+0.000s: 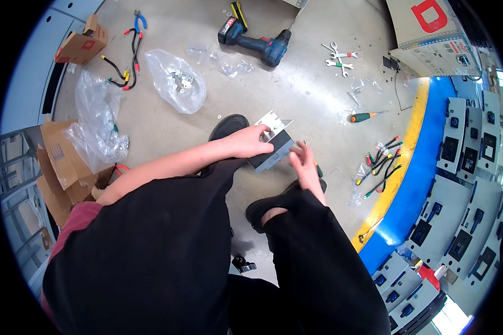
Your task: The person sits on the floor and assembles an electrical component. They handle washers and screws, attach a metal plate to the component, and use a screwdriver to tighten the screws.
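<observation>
My left hand (pixel 250 142) grips a grey and black box-shaped electrical part (pixel 273 152), thumb and fingers over its upper side. A shiny metal bracket plate (pixel 272 120) with holes sits at the far end of this part. Just right of it, my right hand (pixel 304 163) has its fingers loosely bent and apart, close to the part's edge. A green and orange handle (pixel 319 169) shows partly behind the right hand; whether the hand touches it is hidden. Beneath are my dark shoes (pixel 229 126).
Around lie a cordless drill (pixel 257 44), a clear bag of hardware (pixel 179 81), wrenches (pixel 339 57), a screwdriver (pixel 368 116), black cables (pixel 381 164) and pliers (pixel 138 21). Cardboard boxes (pixel 61 159) stand left; grey cabinet units (pixel 455 218) line the right beyond a yellow-blue floor strip (pixel 399 195).
</observation>
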### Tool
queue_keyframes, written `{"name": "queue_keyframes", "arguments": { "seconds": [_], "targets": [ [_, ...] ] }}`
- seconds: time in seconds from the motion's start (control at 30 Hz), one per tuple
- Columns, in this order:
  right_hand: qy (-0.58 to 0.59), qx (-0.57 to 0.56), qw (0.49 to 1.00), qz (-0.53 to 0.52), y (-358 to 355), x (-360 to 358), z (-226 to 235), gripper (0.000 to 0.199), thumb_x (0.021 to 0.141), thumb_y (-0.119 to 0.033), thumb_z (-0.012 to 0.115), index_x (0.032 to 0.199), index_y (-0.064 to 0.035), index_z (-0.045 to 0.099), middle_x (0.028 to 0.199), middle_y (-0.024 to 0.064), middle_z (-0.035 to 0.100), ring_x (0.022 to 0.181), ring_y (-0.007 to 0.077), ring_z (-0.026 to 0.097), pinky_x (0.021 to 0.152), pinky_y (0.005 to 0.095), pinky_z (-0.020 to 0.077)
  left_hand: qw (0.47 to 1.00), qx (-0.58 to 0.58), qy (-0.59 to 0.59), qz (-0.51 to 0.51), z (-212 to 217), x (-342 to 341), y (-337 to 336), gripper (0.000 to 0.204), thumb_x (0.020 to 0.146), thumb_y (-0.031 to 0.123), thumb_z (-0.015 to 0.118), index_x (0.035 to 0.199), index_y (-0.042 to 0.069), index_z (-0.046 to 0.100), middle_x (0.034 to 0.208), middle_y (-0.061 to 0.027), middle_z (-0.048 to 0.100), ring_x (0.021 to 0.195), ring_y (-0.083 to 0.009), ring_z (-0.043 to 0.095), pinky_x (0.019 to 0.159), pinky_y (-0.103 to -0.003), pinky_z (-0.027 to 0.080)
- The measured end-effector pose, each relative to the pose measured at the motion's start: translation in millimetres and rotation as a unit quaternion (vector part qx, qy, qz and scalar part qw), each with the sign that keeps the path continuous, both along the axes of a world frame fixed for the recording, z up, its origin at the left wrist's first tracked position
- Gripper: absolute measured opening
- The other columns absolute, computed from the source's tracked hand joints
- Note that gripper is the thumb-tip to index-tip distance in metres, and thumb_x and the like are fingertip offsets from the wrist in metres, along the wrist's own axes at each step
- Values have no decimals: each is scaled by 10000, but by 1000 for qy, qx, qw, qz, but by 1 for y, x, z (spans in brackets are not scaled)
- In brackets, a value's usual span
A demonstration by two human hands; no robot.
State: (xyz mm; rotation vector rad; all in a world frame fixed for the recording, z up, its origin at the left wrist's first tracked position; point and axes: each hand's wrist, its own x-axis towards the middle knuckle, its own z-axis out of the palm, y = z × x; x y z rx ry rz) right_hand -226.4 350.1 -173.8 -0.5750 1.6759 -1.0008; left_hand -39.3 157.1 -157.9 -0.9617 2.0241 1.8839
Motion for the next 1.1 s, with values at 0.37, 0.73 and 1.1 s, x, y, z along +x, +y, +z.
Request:
{"name": "queue_keyframes", "arguments": {
  "seconds": [0.37, 0.73, 1.1],
  "targets": [
    [-344, -109, 916, -177, -24, 32, -23, 743, 834, -196, 816, 1461, 7, 471, 1349, 116, 611, 1260, 239, 583, 1111, 391, 435, 982, -137, 77, 100, -5, 24, -12, 593, 1005, 337, 674, 1454, -3, 489, 1364, -184, 549, 1259, -281, 544, 1072, -399, 454],
    [-492, -170, 816, -251, 13, 9, 15, 682, 907, -382, 668, 1474, -39, 507, 1347, 161, 642, 1222, 358, 620, 1076, 501, 491, 990, 98, 98, 27, 108, -12, -32, 456, 1068, 295, 510, 1341, -55, 610, 1188, -197, 722, 1114, -257, 679, 995, -388, 499],
    [-474, -157, 828, -256, 12, 13, 21, 635, 926, -381, 656, 1442, -33, 526, 1333, 157, 651, 1205, 342, 630, 1063, 485, 500, 937, 254, 110, 213, 103, 1, -3, 524, 1128, 346, 444, 1435, -71, 526, 1333, -135, 639, 1203, -197, 605, 1073, -348, 461]
  ]
}}
